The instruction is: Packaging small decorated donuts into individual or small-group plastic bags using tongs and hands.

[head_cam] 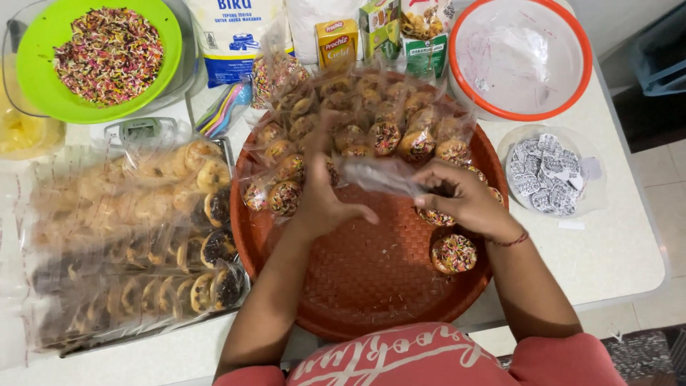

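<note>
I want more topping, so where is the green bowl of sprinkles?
In the head view, the green bowl of sprinkles sits at the table's far left corner, left of the flour bag and beyond the tray of bagged donuts.

At your table's far edge stand a white-and-blue flour bag [234, 32], a small yellow box [337, 41] and a green carton [379, 25]; clear cookie sleeves [128, 243] lie left.

A green bowl [32, 64] of coloured sprinkles [108, 53], an orange-rimmed bowl [582, 68] and a white flour bag [232, 32] stand behind.
</note>
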